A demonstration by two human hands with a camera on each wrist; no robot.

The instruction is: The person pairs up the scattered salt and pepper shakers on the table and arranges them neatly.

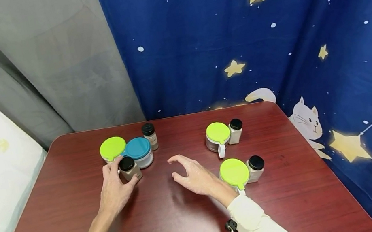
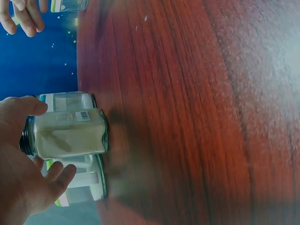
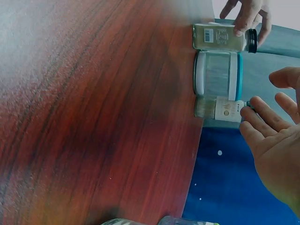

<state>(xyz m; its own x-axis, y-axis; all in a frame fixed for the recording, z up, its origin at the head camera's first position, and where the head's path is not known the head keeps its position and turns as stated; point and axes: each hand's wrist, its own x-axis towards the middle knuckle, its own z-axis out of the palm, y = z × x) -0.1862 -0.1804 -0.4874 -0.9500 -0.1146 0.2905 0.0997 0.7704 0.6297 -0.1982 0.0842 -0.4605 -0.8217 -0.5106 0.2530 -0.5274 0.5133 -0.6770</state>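
Note:
My left hand [image 1: 115,189] is around a square glass spice jar [image 2: 70,136] with a black cap and pale powder inside. The thumb lies along one side and the fingers reach round the other; part of them is hidden behind the jar. Right behind this jar are a blue-lidded glass jar [image 1: 139,152] and a green-lidded jar [image 1: 112,148]. My right hand [image 1: 196,176] hovers over the middle of the table, thumb and fingers apart, holding nothing. A slim shaker bottle [image 1: 150,136] with a black top stands beyond the blue lid.
On the right side of the reddish wooden table [image 1: 190,230] stand two green-lidded jars, one farther back [image 1: 218,137] and one near my right forearm [image 1: 234,173]. Each has a black-capped spice jar beside it, the back one [image 1: 235,132] and the front one [image 1: 255,170]. Curtains hang behind.

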